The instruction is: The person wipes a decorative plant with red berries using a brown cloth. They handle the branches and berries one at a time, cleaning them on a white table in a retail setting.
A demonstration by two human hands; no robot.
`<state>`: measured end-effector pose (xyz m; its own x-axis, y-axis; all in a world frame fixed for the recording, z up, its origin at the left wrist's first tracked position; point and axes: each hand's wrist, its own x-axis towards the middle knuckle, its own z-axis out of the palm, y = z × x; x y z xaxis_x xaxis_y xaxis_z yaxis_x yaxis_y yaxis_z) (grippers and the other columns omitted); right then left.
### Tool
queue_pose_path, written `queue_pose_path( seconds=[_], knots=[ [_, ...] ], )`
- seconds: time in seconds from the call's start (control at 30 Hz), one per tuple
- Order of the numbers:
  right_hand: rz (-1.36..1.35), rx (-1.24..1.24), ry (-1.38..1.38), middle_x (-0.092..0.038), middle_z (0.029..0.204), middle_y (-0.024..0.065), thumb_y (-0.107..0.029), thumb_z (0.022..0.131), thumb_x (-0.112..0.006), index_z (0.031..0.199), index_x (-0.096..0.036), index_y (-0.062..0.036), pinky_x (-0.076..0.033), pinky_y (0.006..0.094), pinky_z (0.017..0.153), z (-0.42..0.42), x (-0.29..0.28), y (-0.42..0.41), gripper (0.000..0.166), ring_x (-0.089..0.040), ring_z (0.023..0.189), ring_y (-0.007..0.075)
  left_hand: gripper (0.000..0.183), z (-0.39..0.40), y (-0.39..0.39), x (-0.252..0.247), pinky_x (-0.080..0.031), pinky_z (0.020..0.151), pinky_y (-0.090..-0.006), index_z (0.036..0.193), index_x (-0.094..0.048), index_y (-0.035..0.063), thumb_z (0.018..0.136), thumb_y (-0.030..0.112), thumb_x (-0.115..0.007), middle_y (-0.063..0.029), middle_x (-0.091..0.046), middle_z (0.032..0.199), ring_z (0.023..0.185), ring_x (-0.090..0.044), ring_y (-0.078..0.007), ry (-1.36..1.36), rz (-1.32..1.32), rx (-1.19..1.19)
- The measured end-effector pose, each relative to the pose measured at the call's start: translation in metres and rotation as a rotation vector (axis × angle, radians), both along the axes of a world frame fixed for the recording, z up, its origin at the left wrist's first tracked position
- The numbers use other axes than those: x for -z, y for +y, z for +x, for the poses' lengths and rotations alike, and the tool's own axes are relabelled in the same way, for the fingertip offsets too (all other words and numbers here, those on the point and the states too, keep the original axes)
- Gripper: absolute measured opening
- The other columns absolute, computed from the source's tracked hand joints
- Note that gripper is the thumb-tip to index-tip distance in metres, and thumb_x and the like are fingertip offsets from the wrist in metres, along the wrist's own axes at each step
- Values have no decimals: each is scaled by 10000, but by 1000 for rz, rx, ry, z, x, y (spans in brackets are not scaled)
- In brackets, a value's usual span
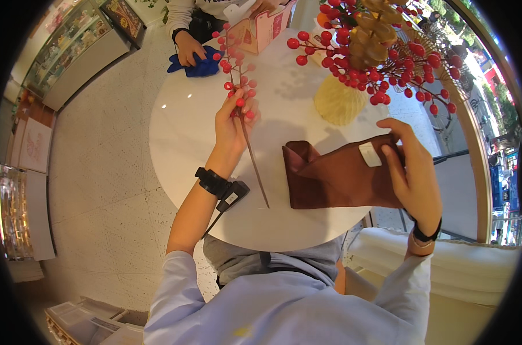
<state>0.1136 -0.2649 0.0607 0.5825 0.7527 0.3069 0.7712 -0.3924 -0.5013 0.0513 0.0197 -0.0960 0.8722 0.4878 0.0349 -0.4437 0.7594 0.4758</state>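
My left hand (233, 118) grips the brown stem of an artificial red berry branch (254, 161) above the white round table (174, 164). The branch's berries point away from me, and its bare lower end points towards me. At the table's right side, my right hand (410, 168) holds the right end of a folded brown cloth (338, 181) with a white tag. The cloth's left end is curled over. Beyond it stands a pale yellow ribbed vase (339, 101), under a bunch of red berries (373, 77) with gold leaves.
Across the table, another person's hand (191, 49) rests on a blue cloth (202, 64), beside a pink and white box (261, 32). A glass display case (71, 43) stands far left. A white padded seat (468, 267) is at the right, near a window.
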Motion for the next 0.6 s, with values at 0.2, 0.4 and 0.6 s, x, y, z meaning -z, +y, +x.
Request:
queue_pose_path(
  seconds=[0.2, 0.4, 0.6],
  knots=[
    [465, 83, -2, -609, 973, 53, -7, 919, -513, 1109, -566, -12, -448, 218, 702, 14, -12, -14, 197, -562, 797, 83, 160, 2, 1, 1, -293, 554, -235, 931, -560, 55, 934, 200, -493, 21, -366, 610, 566, -346, -90, 12, -24, -35],
    [219, -692, -329, -575, 795, 60, -72, 767, -657, 982, -585, -46, -486, 275, 566, -33, 34, -29, 228, -582, 663, 154, 158, -3, 8, 6, -284, 551, -234, 930, -549, 52, 909, 201, -499, 22, -359, 620, 564, -337, -91, -6, -41, -88],
    [-2, -827, -78, -545, 787, 32, -91, 712, -644, 1076, -613, -50, -469, 253, 553, -74, 94, 12, 368, -582, 656, 162, 156, 5, 4, 5, -286, 547, -239, 918, -546, 37, 904, 185, -500, 15, -357, 620, 561, -341, -97, -18, -36, -52]
  ],
)
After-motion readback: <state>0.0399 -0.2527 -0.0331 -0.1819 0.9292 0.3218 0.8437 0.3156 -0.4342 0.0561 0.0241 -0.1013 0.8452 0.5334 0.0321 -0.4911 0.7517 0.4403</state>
